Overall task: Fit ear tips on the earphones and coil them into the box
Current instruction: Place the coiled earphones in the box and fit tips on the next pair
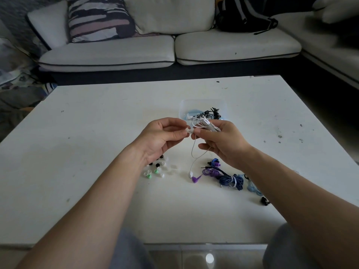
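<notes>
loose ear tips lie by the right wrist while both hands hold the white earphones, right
No: the head view shows the loose ear tips by the left wrist, not the right. The left hand and right hand do hold the white earphones.

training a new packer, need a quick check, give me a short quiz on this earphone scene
1. True or false: the box is empty.
2. What does the left hand pinch? A a pen; B a white tip; C a coin.
3. Fill in: the right hand holds the ___ earphones.
Key: 1 false; 2 B; 3 white.
</notes>
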A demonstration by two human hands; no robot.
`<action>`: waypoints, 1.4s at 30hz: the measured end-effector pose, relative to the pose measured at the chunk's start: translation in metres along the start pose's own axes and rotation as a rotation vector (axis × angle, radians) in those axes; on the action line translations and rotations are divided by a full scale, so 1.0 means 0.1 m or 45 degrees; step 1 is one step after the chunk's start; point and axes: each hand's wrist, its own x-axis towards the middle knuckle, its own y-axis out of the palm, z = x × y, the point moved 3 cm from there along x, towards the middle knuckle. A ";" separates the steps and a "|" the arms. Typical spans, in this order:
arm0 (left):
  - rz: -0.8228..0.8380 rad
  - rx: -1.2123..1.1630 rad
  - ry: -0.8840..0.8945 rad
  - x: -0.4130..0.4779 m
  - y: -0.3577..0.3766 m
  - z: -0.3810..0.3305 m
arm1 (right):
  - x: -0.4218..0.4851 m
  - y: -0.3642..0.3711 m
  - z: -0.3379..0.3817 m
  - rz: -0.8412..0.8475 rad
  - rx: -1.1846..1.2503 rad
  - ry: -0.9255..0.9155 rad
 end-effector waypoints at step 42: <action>-0.049 0.020 -0.064 -0.01 0.10 0.07 | 0.02 -0.10 0.01 0.035 -0.153 0.014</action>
